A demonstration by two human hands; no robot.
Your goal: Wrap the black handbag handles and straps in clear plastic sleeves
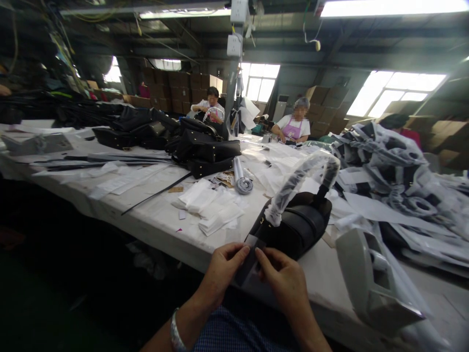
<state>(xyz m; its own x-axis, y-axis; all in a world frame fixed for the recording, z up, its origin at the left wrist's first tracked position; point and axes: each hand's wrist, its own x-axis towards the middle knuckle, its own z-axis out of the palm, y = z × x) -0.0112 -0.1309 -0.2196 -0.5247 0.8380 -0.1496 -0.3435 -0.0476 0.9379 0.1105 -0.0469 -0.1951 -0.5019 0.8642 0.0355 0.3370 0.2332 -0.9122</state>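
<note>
white table point(161, 221) | left: black bag pile point(205, 147), dark strips point(128, 159) | middle: white sheets point(210, 203), roll point(243, 184) | near right: single black bag point(293, 227), grey dispenser point(353, 274) | right: plastic-wrapped heap point(384, 159)

A bright window point(395, 90) at two o'clock sits beneath a glowing strip light point(394, 7), a grey pillar point(230, 83) stands at twelve, and dark floor point(47, 293) lies at eight below a pale table point(156, 216).

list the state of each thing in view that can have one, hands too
Flat dark strip, held
Left hand, pinching the strip
Right hand, pinching the strip
Black leather-look bag, resting; open or shut unclear
Arched handle of that bag, raised, wrapped in translucent plastic
Silvery translucent roll, wound up
White folded sheets, loosely piled
Black bags further back, heaped
Long white ceiling light, lit
</note>
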